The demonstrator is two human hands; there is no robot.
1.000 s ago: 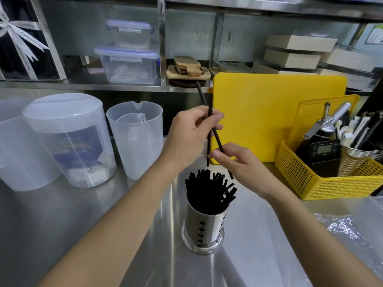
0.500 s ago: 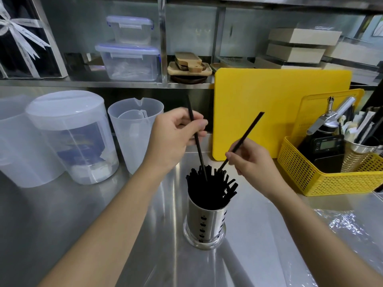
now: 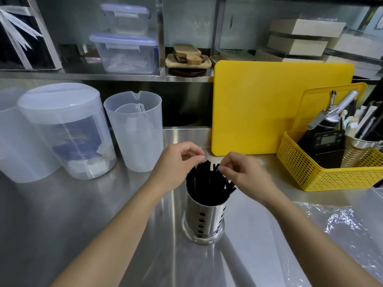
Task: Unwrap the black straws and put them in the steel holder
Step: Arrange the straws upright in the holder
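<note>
A perforated steel holder (image 3: 204, 220) stands on the steel counter, packed with several black straws (image 3: 208, 183) that stick up above its rim. My left hand (image 3: 178, 162) hovers over the holder's left side, thumb and fingers pinched on the top end of one straw. My right hand (image 3: 245, 176) is over the right side, its fingertips pinched on the tip of another straw. Both of those straws stand down in the holder among the others. No wrapper shows on the straws in the holder.
A yellow cutting board (image 3: 279, 106) leans against the shelf behind. A yellow basket (image 3: 331, 175) with a scale and utensils sits at the right. Clear plastic jugs (image 3: 134, 131) and a lidded tub (image 3: 64, 129) stand at the left. Crumpled clear plastic film (image 3: 339, 228) lies at the near right.
Both hands have come down and together. The two straws that stuck up high from my fingers are now sunk into the holder with the rest.
</note>
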